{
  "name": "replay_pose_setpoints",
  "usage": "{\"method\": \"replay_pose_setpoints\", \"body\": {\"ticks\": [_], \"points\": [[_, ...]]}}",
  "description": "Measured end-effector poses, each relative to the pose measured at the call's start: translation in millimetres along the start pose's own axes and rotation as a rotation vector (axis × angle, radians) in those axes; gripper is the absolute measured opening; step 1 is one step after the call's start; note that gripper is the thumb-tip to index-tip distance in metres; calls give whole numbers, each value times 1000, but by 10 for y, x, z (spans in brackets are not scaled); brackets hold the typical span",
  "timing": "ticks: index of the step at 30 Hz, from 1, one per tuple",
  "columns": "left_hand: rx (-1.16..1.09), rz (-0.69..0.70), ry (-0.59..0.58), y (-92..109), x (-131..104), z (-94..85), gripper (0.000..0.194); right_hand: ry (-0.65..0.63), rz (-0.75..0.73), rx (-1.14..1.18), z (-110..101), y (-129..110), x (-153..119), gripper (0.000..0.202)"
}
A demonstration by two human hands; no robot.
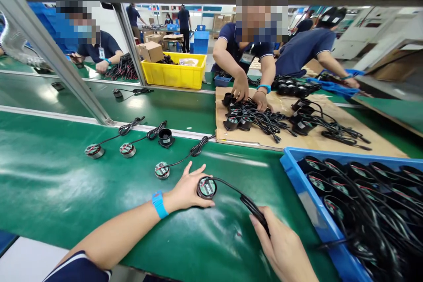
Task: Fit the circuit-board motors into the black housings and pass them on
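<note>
My left hand (187,190), with a blue strap on its wrist, holds a round black housing (207,188) against the green work surface. A green circuit board with red wires shows in the housing's top. From it a black cable runs right to a tied bundle (254,209), which my right hand (282,244) grips between thumb and fingers. Just beyond my left hand lies a silver motor (162,170) with its board up and its cable coiled. Two similar motors (127,150) and an empty black housing (165,138) sit farther left.
At right stands a blue tray (307,198) filled with cabled housings. Behind it a cardboard sheet (257,141) carries more units, handled by a co-worker's hands (251,92). A metal post (66,57) rises at left. A yellow bin (175,75) stands across the line.
</note>
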State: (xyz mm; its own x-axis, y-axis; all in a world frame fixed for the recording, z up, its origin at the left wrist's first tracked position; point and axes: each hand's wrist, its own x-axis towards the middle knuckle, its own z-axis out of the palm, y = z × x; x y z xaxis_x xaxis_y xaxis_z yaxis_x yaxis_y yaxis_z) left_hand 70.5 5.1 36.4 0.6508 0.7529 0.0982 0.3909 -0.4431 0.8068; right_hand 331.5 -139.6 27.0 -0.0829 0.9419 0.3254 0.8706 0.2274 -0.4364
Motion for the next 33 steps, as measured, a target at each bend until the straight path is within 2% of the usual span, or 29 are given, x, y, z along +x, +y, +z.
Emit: {"method": "replay_pose_setpoints", "body": {"ticks": [4, 8, 11, 13, 16, 18, 20, 22, 23, 24, 25, 26, 27, 28, 30, 31, 33], "points": [[-74, 82, 44, 25, 14, 26, 72, 19, -26, 26, -27, -60, 14, 17], [-13, 56, -85, 65, -1, 103, 76, 55, -43, 14, -12, -83, 37, 16], [-84, 59, -48, 60, -7, 161, 77, 46, -20, 73, -23, -79, 5, 15], [-91, 77, -62, 39, 6, 183, 79, -3, 6, 117, -59, -58, -44, 14], [15, 86, -204, -24, 60, 188, 83, -153, -1, 163, -154, 20, -95, 19], [48, 83, -266, -69, 100, 171, 89, -267, -17, 253, -202, 103, -49, 28], [67, 78, -278, -100, 113, 145, 102, -316, 30, 333, -180, 176, 90, 33], [96, 50, -220, -110, 70, 132, 124, -264, 110, 359, -60, 188, 296, 32], [99, 24, -143, -106, 20, 137, 131, -223, 118, 378, 33, 161, 404, 53], [88, -12, -34, -97, -48, 150, 129, -194, 96, 423, 141, 111, 506, 80], [65, -55, 84, -83, -134, 168, 114, -180, 57, 481, 256, 45, 594, 100], [37, -88, 171, -65, -232, 189, 93, -173, 17, 538, 371, -31, 667, 110], [15, -97, 206, -43, -334, 208, 76, -162, -14, 570, 476, -108, 723, 109], [0, -87, 188, -20, -432, 224, 69, -146, -35, 587, 563, -180, 763, 102], [-8, -17, 9, 31, -577, 249, 69, -80, -49, 574, 647, -294, 795, 78], [-16, 19, -95, 59, -608, 270, 68, -36, -43, 563, 632, -337, 792, 68], [-65, 71, -275, 123, -574, 371, 59, 78, -14, 537, 485, -415, 759, 61]]}}
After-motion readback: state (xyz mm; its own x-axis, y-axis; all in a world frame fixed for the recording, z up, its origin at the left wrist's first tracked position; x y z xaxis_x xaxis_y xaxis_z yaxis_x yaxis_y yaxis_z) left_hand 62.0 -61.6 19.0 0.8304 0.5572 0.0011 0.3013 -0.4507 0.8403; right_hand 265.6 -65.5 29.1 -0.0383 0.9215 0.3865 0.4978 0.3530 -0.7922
